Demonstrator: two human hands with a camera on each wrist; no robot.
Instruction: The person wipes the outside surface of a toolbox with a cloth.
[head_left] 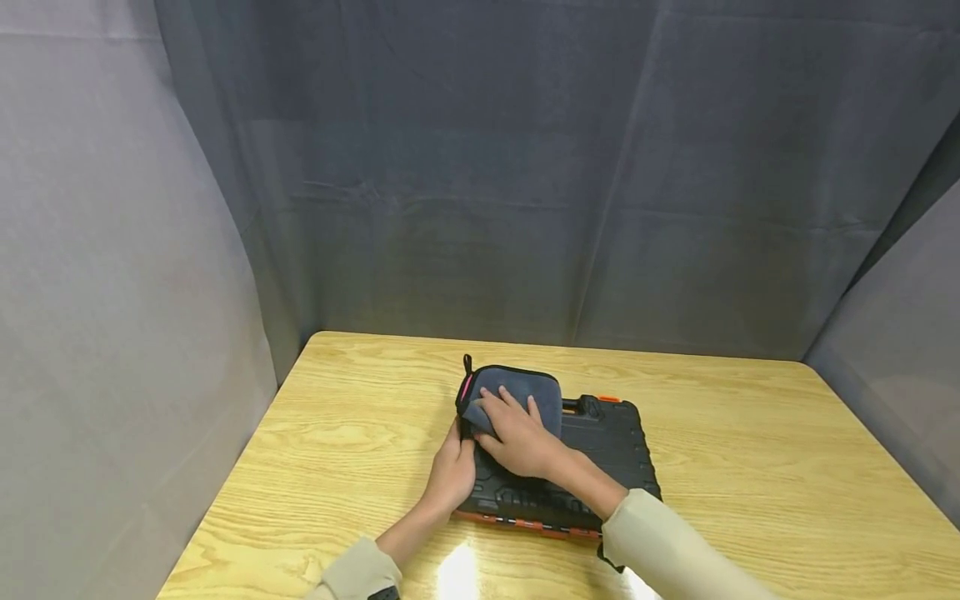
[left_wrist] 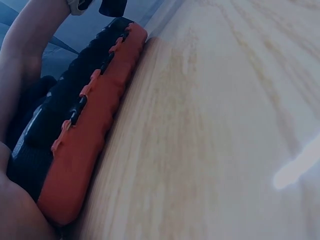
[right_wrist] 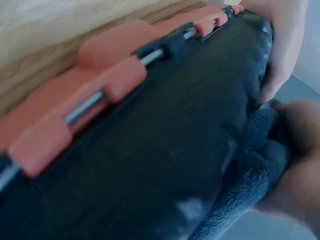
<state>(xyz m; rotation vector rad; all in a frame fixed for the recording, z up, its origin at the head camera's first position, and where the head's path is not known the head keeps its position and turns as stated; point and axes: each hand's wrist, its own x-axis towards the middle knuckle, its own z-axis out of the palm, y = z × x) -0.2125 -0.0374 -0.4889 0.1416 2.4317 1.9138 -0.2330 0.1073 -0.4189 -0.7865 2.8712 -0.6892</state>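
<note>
A black hard case with orange trim lies flat on the wooden table. On its left part rests a blue-grey pouch with a black edge, a pink line along its left side and a small loop. My left hand grips the pouch at its lower left corner, its fingertips partly hidden. Over the pouch, my right hand presses with spread fingers and holds a fuzzy blue-grey cloth, bunched between thumb and fingers. Where cloth and pouch meet under the palm is hidden.
The wooden table extends around the case on every side. Dark grey curtain hangs behind it, with lighter cloth walls at left and right. The orange hinge edge of the case faces me.
</note>
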